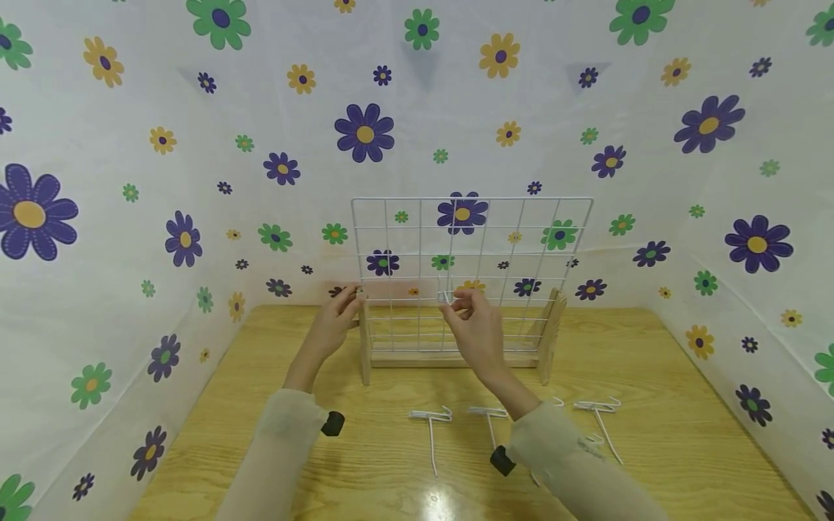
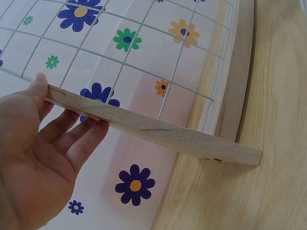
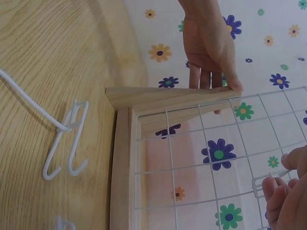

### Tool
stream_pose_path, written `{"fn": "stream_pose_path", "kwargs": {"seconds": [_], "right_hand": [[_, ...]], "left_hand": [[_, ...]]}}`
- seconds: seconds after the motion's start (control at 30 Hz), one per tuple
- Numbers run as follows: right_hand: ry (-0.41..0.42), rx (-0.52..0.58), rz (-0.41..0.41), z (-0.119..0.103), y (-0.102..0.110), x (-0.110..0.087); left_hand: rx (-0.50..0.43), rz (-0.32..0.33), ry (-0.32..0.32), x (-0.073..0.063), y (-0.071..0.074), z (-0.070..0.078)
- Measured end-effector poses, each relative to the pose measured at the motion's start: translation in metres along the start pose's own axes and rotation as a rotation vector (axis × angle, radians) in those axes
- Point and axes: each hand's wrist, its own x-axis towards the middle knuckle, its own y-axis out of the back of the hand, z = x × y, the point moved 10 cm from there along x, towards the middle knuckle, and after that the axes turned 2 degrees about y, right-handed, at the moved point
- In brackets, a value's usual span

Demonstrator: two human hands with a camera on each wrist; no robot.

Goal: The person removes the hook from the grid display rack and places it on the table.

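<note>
A white wire grid panel [image 1: 472,198] stands upright in a wooden stand, whose base bar [image 1: 449,359] rests on the table. My left hand [image 1: 329,325] holds the upper end of the stand's left side post [image 2: 153,128], thumb on one face and fingers on the other in the left wrist view. In front of the grid's middle, my right hand [image 1: 478,333] pinches a white wire hook [image 1: 446,297] between thumb and fingers. The hook's looped end [image 3: 256,188] lies against the grid wires in the right wrist view; whether it is latched there I cannot tell.
Several loose white wire hooks lie on the wooden table before the stand, among them one at centre [image 1: 431,443], one beside it [image 1: 487,412] and one at the right [image 1: 598,407]. My right forearm covers part of others. A flower-printed sheet [image 1: 430,87] encloses the back and sides.
</note>
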Motion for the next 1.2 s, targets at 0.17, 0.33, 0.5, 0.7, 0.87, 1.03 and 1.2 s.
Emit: {"fn": "stream_pose_path", "kwargs": {"seconds": [0.17, 0.33, 0.5, 0.7, 0.87, 1.03, 1.2], "right_hand": [[0.04, 0.005, 0.028, -0.003, 0.0, 0.0], [0.06, -0.02, 0.039, -0.006, 0.001, -0.001], [0.071, -0.029, 0.057, -0.007, 0.002, 0.0], [0.108, 0.015, 0.09, -0.008, 0.006, 0.002], [0.104, 0.02, 0.1, -0.008, 0.01, 0.005], [0.1, 0.022, 0.102, -0.008, 0.014, 0.006], [0.121, 0.027, 0.108, -0.009, 0.018, 0.007]], "left_hand": [[0.004, 0.002, 0.008, -0.001, -0.001, -0.002], [0.005, 0.006, 0.011, -0.001, 0.0, -0.002], [0.006, 0.007, -0.001, -0.002, 0.0, 0.0], [0.005, 0.004, 0.006, -0.001, 0.0, 0.0], [0.008, -0.001, 0.013, -0.001, -0.001, 0.001], [0.001, -0.003, 0.013, 0.0, -0.001, 0.001], [0.002, 0.0, 0.023, -0.001, -0.001, 0.001]]}}
